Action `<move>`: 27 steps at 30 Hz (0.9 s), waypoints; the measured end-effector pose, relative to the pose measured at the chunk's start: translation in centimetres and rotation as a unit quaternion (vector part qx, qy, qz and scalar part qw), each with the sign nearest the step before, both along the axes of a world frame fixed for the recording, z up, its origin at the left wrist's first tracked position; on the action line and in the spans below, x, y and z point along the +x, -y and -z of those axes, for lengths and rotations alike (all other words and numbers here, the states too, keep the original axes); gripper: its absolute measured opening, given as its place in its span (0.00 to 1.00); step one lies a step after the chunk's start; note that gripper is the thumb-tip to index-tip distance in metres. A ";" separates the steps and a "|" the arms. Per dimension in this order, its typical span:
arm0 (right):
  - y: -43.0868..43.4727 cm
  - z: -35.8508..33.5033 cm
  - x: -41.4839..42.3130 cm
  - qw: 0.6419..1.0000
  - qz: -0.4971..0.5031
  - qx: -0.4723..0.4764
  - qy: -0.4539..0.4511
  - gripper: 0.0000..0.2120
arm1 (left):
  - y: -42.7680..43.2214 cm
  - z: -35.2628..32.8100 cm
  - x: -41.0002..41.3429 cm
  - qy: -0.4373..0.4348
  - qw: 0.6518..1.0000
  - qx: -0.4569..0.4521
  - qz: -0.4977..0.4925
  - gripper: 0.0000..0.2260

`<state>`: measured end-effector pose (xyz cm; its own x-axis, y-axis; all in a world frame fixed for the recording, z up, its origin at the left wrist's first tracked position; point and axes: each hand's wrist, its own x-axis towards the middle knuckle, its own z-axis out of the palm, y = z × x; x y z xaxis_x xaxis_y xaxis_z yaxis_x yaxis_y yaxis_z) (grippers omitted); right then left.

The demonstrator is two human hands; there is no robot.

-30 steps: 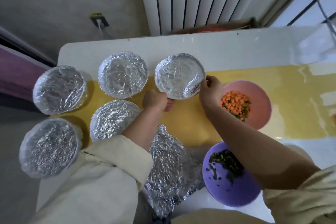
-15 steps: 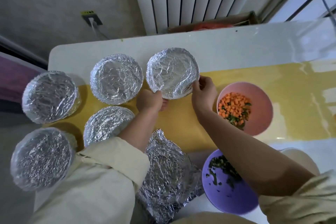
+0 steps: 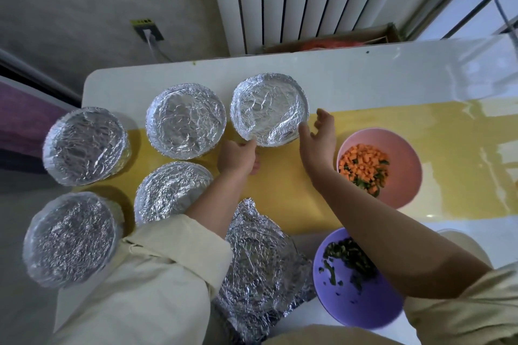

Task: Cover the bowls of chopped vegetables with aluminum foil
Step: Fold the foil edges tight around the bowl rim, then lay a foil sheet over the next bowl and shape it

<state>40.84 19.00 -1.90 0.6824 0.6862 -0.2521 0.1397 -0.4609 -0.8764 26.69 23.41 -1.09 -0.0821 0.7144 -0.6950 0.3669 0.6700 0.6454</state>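
Lying nearest you: loose foil sheet [image 3: 260, 269], crumpled, betw. your two forearms, its left edge under the L sleeve.
Purple bowl [image 3: 364, 308]: under your R forearm, elbow end. Chopped greens inside, no cover.
Yellow runner [image 3: 280, 204]: under both wrists & most of the bowls.
Done already: four covered bowls [image 3: 186, 120], all left of your L arm. One sits just beside the sleeve, one just left of the L hand, two well out to the left.
Pink bowl [image 3: 406, 173]: just right of your R wrist. Carrot cubes w/ some greens, no cover.
L hand [image 3: 238, 158]: at the near-left rim of the foil-topped bowl [image 3: 269, 108], fingers curled vs. the edge. Can't tell if it pinches foil or only presses.
R hand [image 3: 318, 138]: fingers spread & loose, holding nothing. One fingertip is at the bowl's right rim, thumb clear of it.
Hands together?: no, apart, one each side of that bowl.
Bowl's place: just beyond both hands. Foil looks tucked all round the rim, as far as it shows.
Step, my guess: last crimp on this bowl. 5 covered, 2 to go.
Next move needs: reach back for the foil sheet, lay it flat & centred over the pink or purple bowl, then fold the edges down evenly. Thin foil tears, so go easy.
Farthest: radiator [image 3: 294, 0], past the table edge.
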 end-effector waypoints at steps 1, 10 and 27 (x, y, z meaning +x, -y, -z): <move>0.3 -0.1 0.0 0.996 -0.036 0.040 0.077 0.21 | 0.2 0.0 -0.1 0.006 1.000 0.003 0.001 0.09; 0.8 1.9 -1.0 0.878 -0.336 0.044 0.337 0.16 | 0.8 -0.9 0.0 0.057 0.998 0.019 -0.002 0.08; 7.7 1.4 -4.7 0.836 -0.492 -0.186 0.158 0.19 | 11.3 -1.4 -3.7 -0.176 0.951 0.144 0.210 0.09</move>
<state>36.09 11.27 -3.35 -0.0937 0.8688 -0.4862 0.8087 -0.2184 -0.5461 22.99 12.06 0.35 0.0614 0.8922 -0.4474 0.7909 0.2300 0.5671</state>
